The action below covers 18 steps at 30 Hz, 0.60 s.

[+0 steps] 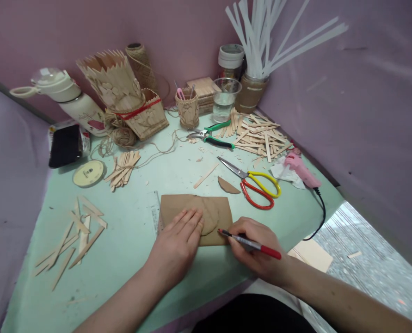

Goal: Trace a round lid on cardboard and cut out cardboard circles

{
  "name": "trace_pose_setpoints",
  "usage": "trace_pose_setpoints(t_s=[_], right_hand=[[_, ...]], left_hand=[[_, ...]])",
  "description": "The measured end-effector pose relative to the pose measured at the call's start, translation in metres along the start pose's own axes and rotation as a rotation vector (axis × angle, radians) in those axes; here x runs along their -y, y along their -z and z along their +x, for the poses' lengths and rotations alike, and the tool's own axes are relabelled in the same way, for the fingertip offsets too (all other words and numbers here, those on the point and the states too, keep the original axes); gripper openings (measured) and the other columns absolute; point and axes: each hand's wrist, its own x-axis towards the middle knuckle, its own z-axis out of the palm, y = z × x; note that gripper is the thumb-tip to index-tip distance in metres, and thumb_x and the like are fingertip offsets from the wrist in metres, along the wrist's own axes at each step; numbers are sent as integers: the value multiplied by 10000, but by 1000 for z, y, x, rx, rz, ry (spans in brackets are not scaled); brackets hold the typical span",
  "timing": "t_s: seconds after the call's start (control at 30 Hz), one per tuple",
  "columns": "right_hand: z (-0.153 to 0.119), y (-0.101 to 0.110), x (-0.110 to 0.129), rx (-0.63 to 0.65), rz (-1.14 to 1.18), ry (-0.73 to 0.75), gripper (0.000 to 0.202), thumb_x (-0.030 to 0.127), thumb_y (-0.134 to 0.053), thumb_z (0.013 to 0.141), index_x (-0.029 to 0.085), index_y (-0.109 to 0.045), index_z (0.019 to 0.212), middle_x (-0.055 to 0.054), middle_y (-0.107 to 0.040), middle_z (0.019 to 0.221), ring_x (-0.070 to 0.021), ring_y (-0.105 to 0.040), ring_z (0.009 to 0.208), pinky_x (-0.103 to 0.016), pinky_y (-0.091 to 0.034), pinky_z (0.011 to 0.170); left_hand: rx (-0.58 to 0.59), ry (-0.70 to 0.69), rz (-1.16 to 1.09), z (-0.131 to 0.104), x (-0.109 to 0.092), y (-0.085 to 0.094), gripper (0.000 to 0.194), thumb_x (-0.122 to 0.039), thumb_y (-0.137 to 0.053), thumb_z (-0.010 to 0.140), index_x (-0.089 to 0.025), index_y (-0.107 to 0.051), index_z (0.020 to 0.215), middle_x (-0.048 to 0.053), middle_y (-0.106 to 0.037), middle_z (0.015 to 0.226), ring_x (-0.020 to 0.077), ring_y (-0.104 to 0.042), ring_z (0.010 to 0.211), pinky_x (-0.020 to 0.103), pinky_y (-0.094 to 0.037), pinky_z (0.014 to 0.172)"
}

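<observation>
My left hand (178, 243) lies flat with its fingers stretched out, pressing on a round cardboard piece (211, 217). Beneath that piece is a brown cardboard sheet (173, 206), with a clear ruler (155, 210) partly showing at its left edge. A red pen (271, 251) is gripped in my right hand (254, 231). Its tip is at the right part of the sheet, close to the round piece's edge; I cannot tell whether it touches. Beyond the sheet lie a cut cardboard offcut (228, 186) and scissors (247, 175) with one red and one yellow handle.
Loose craft sticks (261, 134) are heaped at the back right, others (83, 231) at the left. Green-handled pruning shears (211, 134) lie near a cup of water (224, 104). A pink glue gun (303, 171) rests at the right edge. A bottle (77, 108) stands back left.
</observation>
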Motion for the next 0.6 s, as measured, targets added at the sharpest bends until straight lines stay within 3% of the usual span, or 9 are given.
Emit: trace_pose_setpoints(t_s=[0.2,0.37,0.43,0.53,0.6], right_hand=[[15,16,2,-123,-57,-24,79,161,-546,850,209,-539,788,6,-593,646,-133,-564,566,-249,-434,527],[36,28,-2,-218,-50,-8,53,179,-565,835,205,-550,790,-2,-612,658,-145,-583,576,-259,-448,526],[47,31,-2,-246,-55,24,51,179,-569,830,206,-550,791,1,-613,662,-143,-579,578,-258,-445,531],[66,33,-3,-245,-28,57,61,176,-573,825,213,-539,792,26,-586,643,-122,-535,542,-243,-421,513],[79,32,-5,-215,4,55,63,172,-570,828,215,-538,795,33,-577,651,-116,-516,545,-238,-411,518]], left_hand=[[-28,61,-53,6,-5,3,296,-34,-521,797,-37,-653,1063,194,-696,1145,313,-639,1104,481,-519,972],[-17,153,-113,14,-7,18,277,-134,-589,801,-71,-634,1067,206,-663,1182,300,-634,1081,451,-513,945],[44,239,-124,18,-6,23,386,-236,-643,790,-74,-592,1136,238,-574,1306,340,-564,1177,488,-479,966],[158,345,-120,23,-6,22,725,-418,-720,724,-85,-452,1310,267,-414,1451,406,-398,1328,566,-401,1003],[209,381,-152,26,-6,20,804,-429,-728,711,-118,-377,1364,246,-418,1454,395,-371,1350,574,-368,1013]])
